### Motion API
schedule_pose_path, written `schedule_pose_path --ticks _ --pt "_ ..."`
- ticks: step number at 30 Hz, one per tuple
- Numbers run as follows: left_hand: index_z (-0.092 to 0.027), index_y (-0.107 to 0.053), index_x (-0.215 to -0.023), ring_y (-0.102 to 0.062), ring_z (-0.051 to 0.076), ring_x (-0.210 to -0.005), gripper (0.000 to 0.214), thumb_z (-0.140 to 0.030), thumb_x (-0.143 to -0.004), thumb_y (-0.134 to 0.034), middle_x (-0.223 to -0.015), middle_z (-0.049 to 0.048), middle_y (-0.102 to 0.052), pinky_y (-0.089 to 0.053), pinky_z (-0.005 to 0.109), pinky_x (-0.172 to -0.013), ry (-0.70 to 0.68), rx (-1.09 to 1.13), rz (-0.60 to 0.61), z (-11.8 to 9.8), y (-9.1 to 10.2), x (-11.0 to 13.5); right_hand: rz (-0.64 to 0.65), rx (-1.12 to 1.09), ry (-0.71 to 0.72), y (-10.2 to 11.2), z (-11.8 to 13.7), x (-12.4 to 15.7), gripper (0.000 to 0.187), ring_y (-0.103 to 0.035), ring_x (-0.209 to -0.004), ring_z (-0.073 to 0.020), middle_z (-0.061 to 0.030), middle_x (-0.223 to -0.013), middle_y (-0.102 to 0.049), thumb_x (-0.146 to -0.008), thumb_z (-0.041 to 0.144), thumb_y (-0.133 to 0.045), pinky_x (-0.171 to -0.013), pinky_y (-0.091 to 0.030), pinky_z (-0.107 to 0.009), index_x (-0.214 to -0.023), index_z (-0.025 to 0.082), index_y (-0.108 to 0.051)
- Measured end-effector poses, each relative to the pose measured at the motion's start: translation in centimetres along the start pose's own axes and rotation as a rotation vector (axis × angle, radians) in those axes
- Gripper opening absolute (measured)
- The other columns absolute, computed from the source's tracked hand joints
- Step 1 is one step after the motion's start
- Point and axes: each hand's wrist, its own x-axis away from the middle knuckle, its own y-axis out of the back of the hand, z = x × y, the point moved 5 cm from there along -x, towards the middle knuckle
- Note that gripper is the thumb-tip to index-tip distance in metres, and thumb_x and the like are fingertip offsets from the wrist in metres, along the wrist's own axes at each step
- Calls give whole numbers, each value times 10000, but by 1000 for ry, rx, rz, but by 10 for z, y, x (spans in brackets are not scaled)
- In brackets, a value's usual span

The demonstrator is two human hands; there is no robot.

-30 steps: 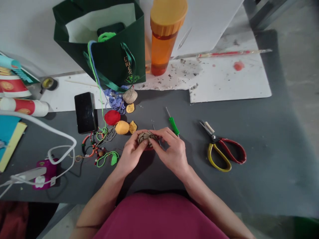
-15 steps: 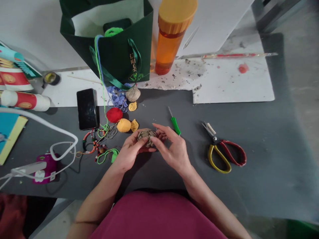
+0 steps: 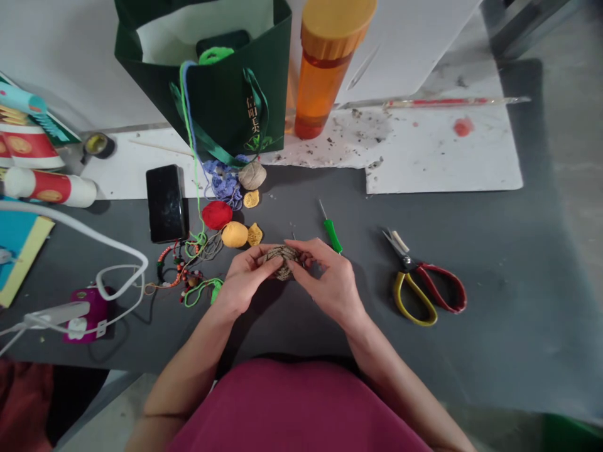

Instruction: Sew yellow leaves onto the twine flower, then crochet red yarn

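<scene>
A small round brown-and-beige crocheted piece [image 3: 283, 258] is held between my two hands above the grey table. My left hand [image 3: 245, 279] grips its left side, thumb lying on top. My right hand [image 3: 328, 276] pinches the right edge between thumb and fingers. The tip of a thin metal tool [image 3: 293, 236] shows just beyond the right fingers; its other end is hidden. Past the hands lie a yellow yarn ball [image 3: 234, 234], a red yarn ball [image 3: 217, 215] and a yellow crocheted patch [image 3: 255, 234]. A green-handled crochet hook [image 3: 332, 235] rests near my right fingers.
Scissors [image 3: 421, 279] with yellow and red handles lie right. A phone [image 3: 164, 204], beaded cords [image 3: 176, 270] and a purple power adapter [image 3: 87, 317] with a white cable are left. Behind stand a green paper bag [image 3: 226, 100] and an orange bottle [image 3: 323, 81].
The crocheted piece has turned slightly in my fingers and shifted a little to the right. My right fingers have curled closer round its edge. The view has moved very slightly.
</scene>
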Motion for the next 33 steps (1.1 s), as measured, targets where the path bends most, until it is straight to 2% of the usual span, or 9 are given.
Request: schedule_pose_path --ticks 4,8,15,18,20,23,26,33 --pt "-136 -773 -878 -678 125 -692 401 -346 -593 -962 -797 38 -769 -557 252 -701 14 10 -1 -1 0 0 20 -149 -131 0 -7 -1 238 -751 -842 -194 -66 -942 -797 -882 277 -675 -783 -637 -361 -1090 202 -763" --pt "-134 -774 -909 -690 141 -722 366 -322 -641 -936 -824 53 -774 -566 274 -728 9 -12 19 -1 1 1 9 -154 -149 0 -10 -1 188 -757 -796 -189 -61 -901 -810 -861 261 -663 -759 -642 -353 -996 196 -776" --pt "-141 -783 -896 -683 137 -706 337 -323 -651 -927 -780 39 -762 -563 269 -724 -27 -37 37 -1 0 2 2 -196 -148 1 -9 -3 148 -747 -757 -175 -54 -850 -791 -838 271 -684 -726 -635 -323 -957 191 -722" --pt "-145 -783 -883 -679 129 -686 358 -340 -627 -940 -752 28 -754 -560 255 -697 -8 -6 47 1 -2 2 -39 -182 -103 2 -8 -3 88 -724 -711 -154 -23 -791 -753 -849 262 -661 -679 -614 -286 -918 208 -666" --pt "-145 -779 -885 -681 127 -688 360 -340 -628 -940 -769 28 -762 -561 253 -697 -2 12 28 3 -2 1 -68 -87 -32 4 -4 -3 39 -697 -682 -140 -4 -772 -730 -855 219 -640 -667 -596 -274 -894 224 -641" --pt "-149 -774 -914 -687 129 -713 363 -331 -643 -932 -826 33 -776 -564 256 -714 -32 14 -8 4 -1 0 -77 71 94 4 6 -1 121 -673 -694 -138 -10 -806 -728 -883 139 -579 -680 -584 -282 -853 236 -645" --pt "-155 -770 -941 -692 136 -737 360 -341 -670 -916 -858 35 -780 -570 265 -732 -66 -9 -17 3 0 0 -73 127 191 5 15 0 174 -692 -771 -159 -33 -866 -741 -911 118 -554 -705 -590 -304 -860 240 -667" --pt "-175 -782 -963 -706 150 -807 276 -304 -733 -865 -934 48 -798 -566 262 -796 -178 -148 -34 -7 0 6 -52 159 221 7 14 0 131 -693 -767 -166 -39 -869 -745 -898 110 -636 -642 -579 -297 -871 235 -665"
